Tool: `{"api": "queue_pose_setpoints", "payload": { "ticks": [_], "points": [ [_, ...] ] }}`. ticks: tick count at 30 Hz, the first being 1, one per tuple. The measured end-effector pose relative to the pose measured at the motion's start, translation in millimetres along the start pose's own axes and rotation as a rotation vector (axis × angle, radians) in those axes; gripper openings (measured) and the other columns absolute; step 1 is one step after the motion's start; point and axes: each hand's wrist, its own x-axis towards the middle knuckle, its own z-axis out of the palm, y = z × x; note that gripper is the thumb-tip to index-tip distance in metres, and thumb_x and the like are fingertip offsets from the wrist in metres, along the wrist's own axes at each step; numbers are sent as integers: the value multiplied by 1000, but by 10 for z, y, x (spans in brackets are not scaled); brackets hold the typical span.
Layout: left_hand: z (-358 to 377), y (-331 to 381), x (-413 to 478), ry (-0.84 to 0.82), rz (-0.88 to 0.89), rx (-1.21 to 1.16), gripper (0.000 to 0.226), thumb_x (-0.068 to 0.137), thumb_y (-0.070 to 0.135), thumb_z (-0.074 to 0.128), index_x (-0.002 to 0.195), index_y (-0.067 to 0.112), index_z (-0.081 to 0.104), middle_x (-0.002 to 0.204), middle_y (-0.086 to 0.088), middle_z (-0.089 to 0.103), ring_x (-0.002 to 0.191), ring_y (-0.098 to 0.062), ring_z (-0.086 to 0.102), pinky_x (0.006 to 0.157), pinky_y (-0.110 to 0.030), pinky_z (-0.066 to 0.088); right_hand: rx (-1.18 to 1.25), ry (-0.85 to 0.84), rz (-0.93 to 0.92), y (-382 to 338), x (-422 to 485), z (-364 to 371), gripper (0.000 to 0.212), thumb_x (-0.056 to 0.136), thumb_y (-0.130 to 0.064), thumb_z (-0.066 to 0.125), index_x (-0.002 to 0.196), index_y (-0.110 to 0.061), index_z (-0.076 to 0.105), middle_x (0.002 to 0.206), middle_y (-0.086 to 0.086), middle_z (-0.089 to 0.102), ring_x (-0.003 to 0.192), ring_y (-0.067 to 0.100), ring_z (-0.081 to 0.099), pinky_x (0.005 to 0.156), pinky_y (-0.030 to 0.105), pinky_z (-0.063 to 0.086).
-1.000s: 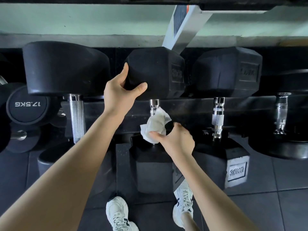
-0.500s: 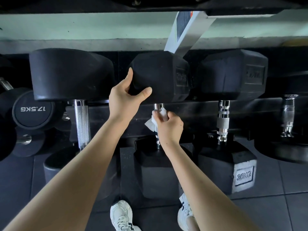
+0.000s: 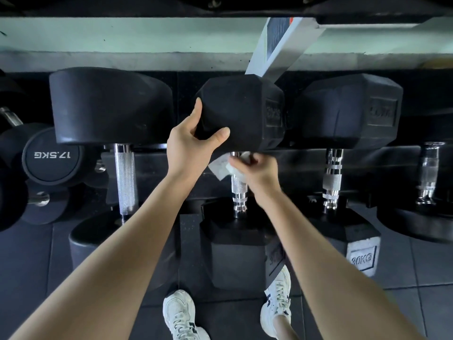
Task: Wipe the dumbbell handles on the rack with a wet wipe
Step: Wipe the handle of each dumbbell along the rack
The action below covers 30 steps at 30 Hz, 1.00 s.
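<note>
Head view: right hand [image 3: 257, 173] grips a white wipe [image 3: 221, 169] wrapped round the far end of the knurled handle [image 3: 238, 187] of the middle hex dumbbell [image 3: 235, 253], just under its far head [image 3: 240, 109], which the left hand [image 3: 191, 146] clasps at its left corner, thumb on the near face. This dumbbell lies on the rack [image 3: 294, 160] between a round-headed dumbbell [image 3: 110, 106] on the left and a 30KG dumbbell [image 3: 362, 256] on the right. A 17.5KG weight [image 3: 51, 155] sits far left; 2 white shoes [image 3: 180, 312] show below.
</note>
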Motion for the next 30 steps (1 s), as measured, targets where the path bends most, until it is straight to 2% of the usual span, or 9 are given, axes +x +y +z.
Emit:
{"api": "queue_pose_setpoints", "payload": {
  "ticks": [3, 6, 8, 13, 16, 19, 22, 25, 30],
  "points": [
    [2, -6, -1, -10, 6, -5, 78, 77, 25, 77, 144, 23, 37, 111, 27, 59, 109, 9, 56, 98, -19, 44, 258, -300, 100, 9, 168, -100, 21, 81, -21, 72, 94, -4, 69, 92, 11, 71, 84, 19, 69, 77, 30, 56],
    [2, -18, 10, -11, 20, 7, 78, 77, 27, 77, 144, 24, 37, 115, 22, 63, 108, 7, 58, 99, -22, 46, 416, -592, 228, 45, 259, -169, 50, 81, -24, 62, 121, 4, 55, 112, 16, 62, 102, 22, 63, 82, 27, 55],
    [-3, -27, 22, -9, 36, 17, 78, 77, 29, 77, 144, 25, 38, 116, 16, 65, 107, 5, 59, 98, -24, 47, 391, -659, 237, 35, 270, -181, 64, 76, -30, 59, 129, 4, 49, 117, 15, 60, 109, 21, 59, 84, 25, 54],
    [-4, -19, 18, -18, 44, 45, 74, 78, 30, 76, 143, 25, 41, 116, 13, 66, 107, 6, 59, 98, -20, 46, 290, -423, 177, 45, 101, -84, 23, 84, -31, 68, 100, -15, 64, 101, 4, 69, 96, 17, 66, 82, 24, 54],
    [-3, 0, 9, -8, 37, 48, 74, 78, 28, 76, 143, 24, 41, 115, 7, 67, 99, 7, 59, 93, -11, 45, 39, -95, 78, 89, -62, 75, 25, 80, -33, 74, 88, -11, 65, 80, -1, 67, 73, 11, 63, 65, 22, 50],
    [2, 25, -2, 0, 23, 43, 76, 78, 27, 76, 144, 23, 38, 113, 9, 67, 99, 7, 59, 89, -8, 44, -187, 67, -38, 165, -161, 172, 27, 78, -32, 74, 83, -11, 59, 79, -1, 61, 72, 13, 59, 64, 28, 50],
    [2, 46, -16, 0, 10, 32, 77, 78, 25, 76, 144, 22, 37, 118, 16, 64, 106, 9, 57, 91, -8, 43, -338, -45, 40, 273, -216, 45, 36, 73, -35, 78, 90, -7, 63, 86, 1, 64, 77, 15, 61, 62, 25, 48],
    [3, 71, -29, 0, -3, 15, 77, 78, 23, 76, 144, 20, 37, 123, 14, 62, 109, 9, 56, 93, -9, 42, -375, -310, 142, 369, -231, -151, 36, 67, -31, 84, 91, -10, 68, 85, 0, 69, 75, 10, 64, 61, 17, 49],
    [0, 77, -25, -8, 0, 24, 78, 78, 24, 76, 145, 20, 36, 125, 15, 60, 112, 8, 54, 98, -14, 43, -309, -657, 219, 292, -33, -313, 28, 66, -17, 85, 88, -19, 67, 88, -3, 71, 90, 10, 67, 88, 21, 48]
  ]
}}
